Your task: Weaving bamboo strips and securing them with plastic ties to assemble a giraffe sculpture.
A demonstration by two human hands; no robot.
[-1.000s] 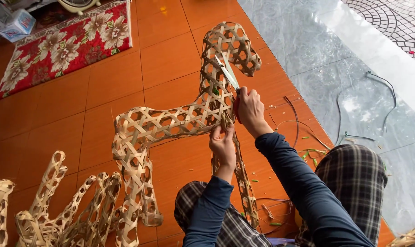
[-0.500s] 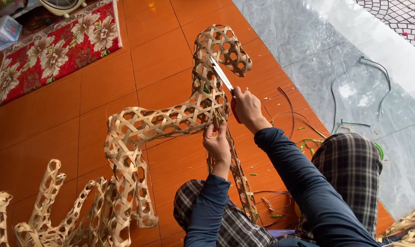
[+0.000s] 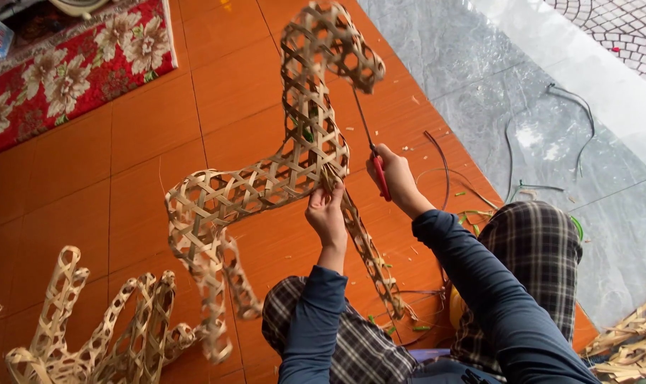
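Left hand [image 3: 328,213] pinching woven bamboo animal [image 3: 266,178], right hand [image 3: 394,178] gripping red-handled tool [image 3: 374,160].

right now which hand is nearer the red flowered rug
Left. The left hand grips the woven bamboo animal frame, on the side toward the red flowered rug; the right hand, holding red-handled scissors, sits farther away.

Woven frame crowds the grip; open tile lies to its left

The woven bamboo animal frame [image 3: 266,185] blocks passage above and left of the left hand [image 3: 328,217]; the scissors [image 3: 371,153] in the right hand [image 3: 398,181] bar the narrow gap between the hands. Beyond the frame, left of the grip, the orange tile floor [image 3: 88,185] lies open; loose strips [image 3: 472,206] litter the right.
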